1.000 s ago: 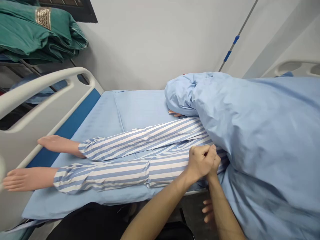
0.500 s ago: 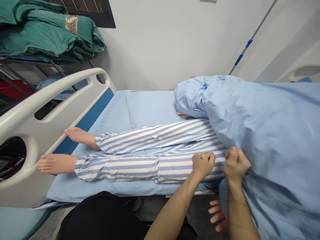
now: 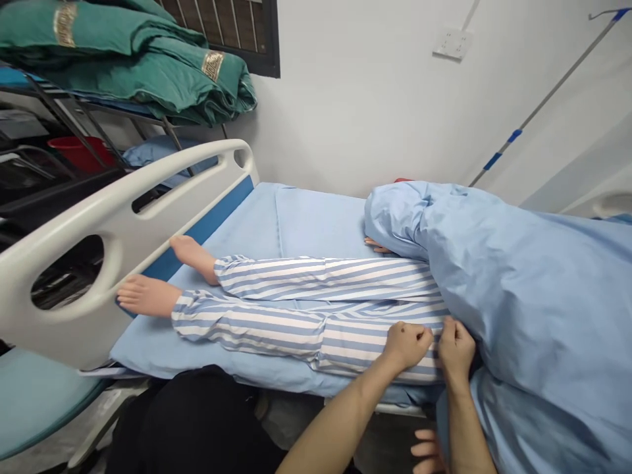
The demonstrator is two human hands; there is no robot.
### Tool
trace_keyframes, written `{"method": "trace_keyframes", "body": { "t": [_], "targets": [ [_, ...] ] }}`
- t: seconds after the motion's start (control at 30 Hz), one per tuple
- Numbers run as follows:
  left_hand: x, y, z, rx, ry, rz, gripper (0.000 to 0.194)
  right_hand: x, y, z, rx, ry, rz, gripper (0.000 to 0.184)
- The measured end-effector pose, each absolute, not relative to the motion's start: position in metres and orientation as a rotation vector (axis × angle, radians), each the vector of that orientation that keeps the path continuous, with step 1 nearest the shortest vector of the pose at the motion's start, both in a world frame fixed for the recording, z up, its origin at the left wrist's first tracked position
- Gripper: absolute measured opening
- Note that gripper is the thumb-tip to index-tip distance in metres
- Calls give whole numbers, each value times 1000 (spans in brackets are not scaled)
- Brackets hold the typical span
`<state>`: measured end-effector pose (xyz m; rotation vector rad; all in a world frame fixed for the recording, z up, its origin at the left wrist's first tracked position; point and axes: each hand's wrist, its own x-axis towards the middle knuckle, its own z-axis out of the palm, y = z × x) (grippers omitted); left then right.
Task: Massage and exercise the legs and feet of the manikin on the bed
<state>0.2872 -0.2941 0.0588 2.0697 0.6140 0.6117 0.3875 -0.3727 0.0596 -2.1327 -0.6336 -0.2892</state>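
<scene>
A training manikin in blue-and-white striped trousers [image 3: 316,309] lies on the bed, its bare feet [image 3: 148,296] toward the footboard. A light blue quilt [image 3: 518,309] covers its upper body. My left hand [image 3: 407,343] is a closed fist gripping the striped cloth near the hip. Right beside it, my right hand [image 3: 455,349] is closed at the quilt's edge where it meets the trousers; which cloth it grips is hidden. A pale hand [image 3: 427,451] hangs below the bed's edge between my forearms.
The white and blue footboard [image 3: 99,230] stands at the left, with a teal chair seat [image 3: 34,408] below it. Folded green blankets [image 3: 148,59] lie on a rack at the back left. A pole with blue bands [image 3: 513,138] leans on the wall.
My right hand has dropped from the raised quilt fold and now sits close beside my left hand. The left fist stays on the trousers. My view has swung left.
</scene>
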Motion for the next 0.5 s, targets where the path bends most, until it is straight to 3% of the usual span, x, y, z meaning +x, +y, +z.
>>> {"method": "trace_keyframes", "body": {
  "t": [0.2, 0.33, 0.5],
  "targets": [
    [184, -188, 87, 1918, 586, 506, 43, 385, -377, 61, -2185, -629, -299, 38],
    [72, -100, 117, 1928, 901, 709, 43, 387, -376, 58, -2208, -629, -313, 38],
    [-30, -42, 75, 2043, 1445, 719, 42, 390, -379, 58, -2234, -631, -330, 35]
  ]
}}
